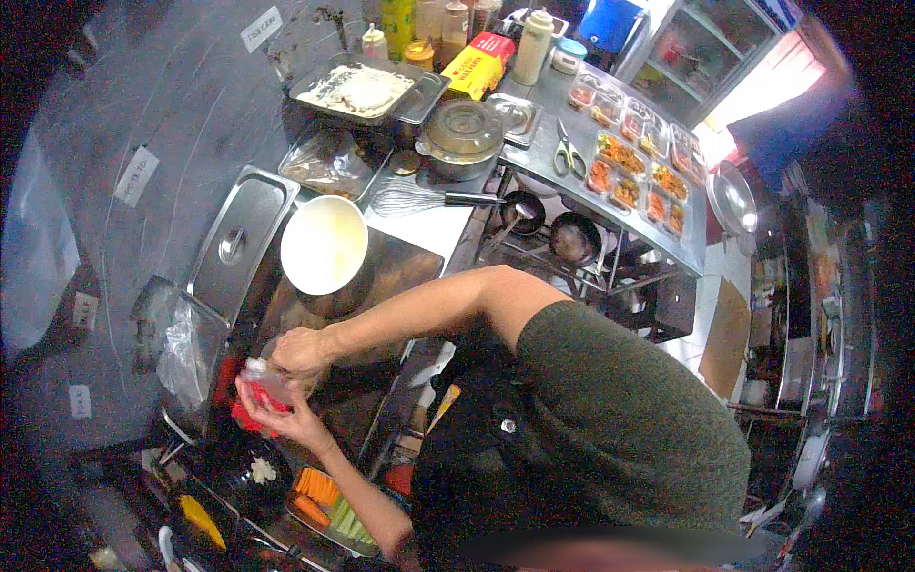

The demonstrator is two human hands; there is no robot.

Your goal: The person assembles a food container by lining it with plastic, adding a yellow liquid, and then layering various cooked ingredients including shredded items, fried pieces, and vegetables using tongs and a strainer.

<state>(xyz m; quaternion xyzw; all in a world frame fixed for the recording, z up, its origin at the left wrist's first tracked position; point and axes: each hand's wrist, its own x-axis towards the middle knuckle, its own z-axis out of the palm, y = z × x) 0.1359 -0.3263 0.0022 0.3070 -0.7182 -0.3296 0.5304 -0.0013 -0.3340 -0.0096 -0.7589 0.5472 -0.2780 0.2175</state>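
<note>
My left hand (295,419) is wrapped round a red packet with a clear, whitish top (271,389). Close against that top, my right hand (300,352) is closed with its fingers bent. Whatever the right fingers grip is hidden. Both hands are over the dark brown work surface (396,259). A white bowl (297,271) with pale yellow contents stands just beyond my right hand. Near my left forearm are a tray of carrot sticks (316,486) and celery sticks (351,522), and a dark bowl with small white pieces (262,469).
A whisk (410,198) lies beside the white bowl. Along the wall are a steel lid (238,250) and a plastic bag (185,355). Farther right stand a lidded pot (462,133), scissors (567,154) and several clear food containers (624,157). Pans (575,238) sit on a lower shelf.
</note>
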